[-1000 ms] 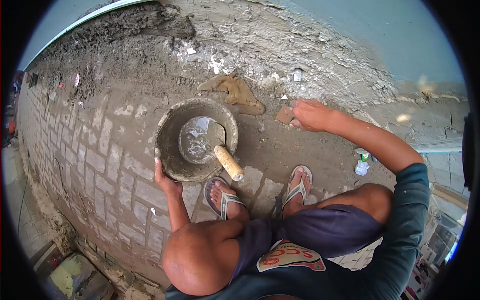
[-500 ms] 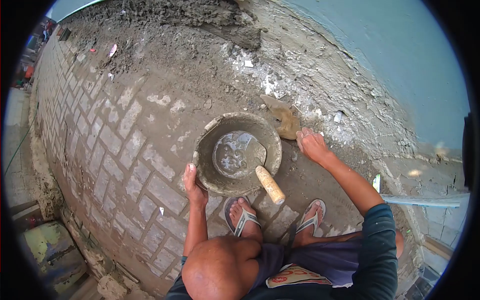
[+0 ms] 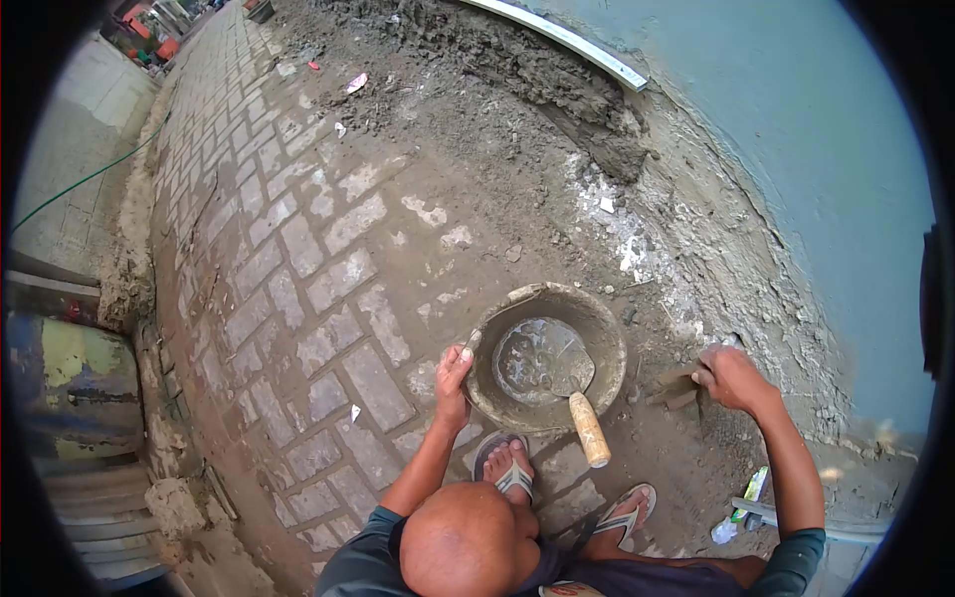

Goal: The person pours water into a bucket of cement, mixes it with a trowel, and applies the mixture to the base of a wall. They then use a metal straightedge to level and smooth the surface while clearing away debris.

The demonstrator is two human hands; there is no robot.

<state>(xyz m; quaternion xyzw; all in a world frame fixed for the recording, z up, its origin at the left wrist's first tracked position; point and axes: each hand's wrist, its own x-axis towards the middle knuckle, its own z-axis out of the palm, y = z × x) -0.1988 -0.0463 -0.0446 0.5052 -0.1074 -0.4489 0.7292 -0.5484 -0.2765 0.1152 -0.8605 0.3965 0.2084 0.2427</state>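
With left hand [image 3: 453, 383], gripping pan [image 3: 597, 323] rim — trowel [image 3: 582, 413] inside, handle over near edge. With right hand [image 3: 731, 378], clasping brown piece [image 3: 679, 388] on ground [image 3: 517, 199] by wall [image 3: 846, 199].

Round mortar pan [image 3: 607, 328] sits upright on the brick paving [image 3: 328, 289], crusted grey with wet mix pooled inside. Trowel [image 3: 572, 390] lies in it, wooden handle sticking out over the near rim. Small brown block [image 3: 677, 388] is just right of the pan.

Legible text, labels, brands, numbers: none. Green wrapper [image 3: 753, 491] on the ground near the wall: print too small to read. Painted drum [image 3: 70, 383] at the left edge: colour patches only, lettering indistinguishable
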